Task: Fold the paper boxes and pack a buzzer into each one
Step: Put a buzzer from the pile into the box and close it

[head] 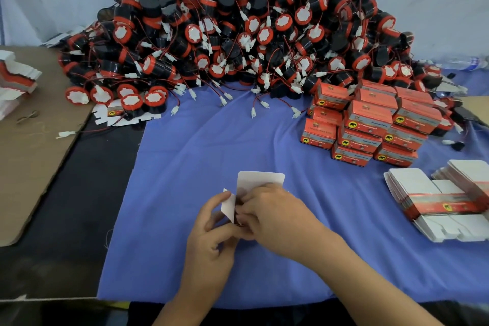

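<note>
White paper box (260, 180), flap end away

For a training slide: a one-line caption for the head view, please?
Left hand and right hand fold a paper box over blue cloth, buzzer heap behind.

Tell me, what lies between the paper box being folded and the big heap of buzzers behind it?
In the head view, only bare blue cloth, apart from a few white wire plugs trailing from the buzzer heap toward the paper box.

Both hands, left (211, 230) and right (275, 212), grip white paper box (260, 180) over blue cloth (185, 167); buzzer pile (238, 34) behind, packed boxes (370, 124) right
</note>
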Action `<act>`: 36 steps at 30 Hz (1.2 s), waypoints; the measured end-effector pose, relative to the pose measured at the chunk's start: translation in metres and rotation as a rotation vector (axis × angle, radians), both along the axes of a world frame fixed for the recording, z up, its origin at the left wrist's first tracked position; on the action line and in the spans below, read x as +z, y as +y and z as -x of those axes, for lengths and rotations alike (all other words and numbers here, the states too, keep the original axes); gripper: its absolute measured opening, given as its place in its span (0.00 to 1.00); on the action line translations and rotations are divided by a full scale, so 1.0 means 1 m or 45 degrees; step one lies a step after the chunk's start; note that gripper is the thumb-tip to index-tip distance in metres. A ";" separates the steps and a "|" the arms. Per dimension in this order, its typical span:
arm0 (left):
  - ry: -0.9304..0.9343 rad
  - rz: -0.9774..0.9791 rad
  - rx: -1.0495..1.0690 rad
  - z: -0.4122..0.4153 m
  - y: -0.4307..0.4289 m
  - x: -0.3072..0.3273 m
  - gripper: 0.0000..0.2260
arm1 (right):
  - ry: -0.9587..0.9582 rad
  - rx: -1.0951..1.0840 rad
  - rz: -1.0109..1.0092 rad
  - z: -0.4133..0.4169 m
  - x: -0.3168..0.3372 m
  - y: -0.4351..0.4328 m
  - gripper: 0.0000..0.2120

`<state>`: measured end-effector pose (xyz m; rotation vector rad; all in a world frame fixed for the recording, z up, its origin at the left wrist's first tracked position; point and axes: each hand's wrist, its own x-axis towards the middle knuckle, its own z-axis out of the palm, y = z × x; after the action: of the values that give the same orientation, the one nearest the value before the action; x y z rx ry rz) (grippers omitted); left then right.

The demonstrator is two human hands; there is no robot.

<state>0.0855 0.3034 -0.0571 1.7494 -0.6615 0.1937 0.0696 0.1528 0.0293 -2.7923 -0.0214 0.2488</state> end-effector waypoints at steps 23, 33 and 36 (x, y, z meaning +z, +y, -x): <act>-0.120 -0.430 0.120 0.010 -0.009 -0.009 0.13 | -0.798 -0.965 -1.422 0.044 -0.045 -0.036 0.18; -0.053 -0.397 0.094 0.011 -0.011 -0.004 0.18 | -0.497 -0.714 -1.388 0.035 -0.058 -0.029 0.24; 0.005 -0.362 0.094 0.008 -0.009 -0.003 0.18 | -0.501 -0.612 -1.140 0.032 -0.059 -0.028 0.22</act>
<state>0.0772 0.2943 -0.0596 2.0482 -0.6458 0.1522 0.0373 0.1252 -0.0301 -1.8370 0.3485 -0.3518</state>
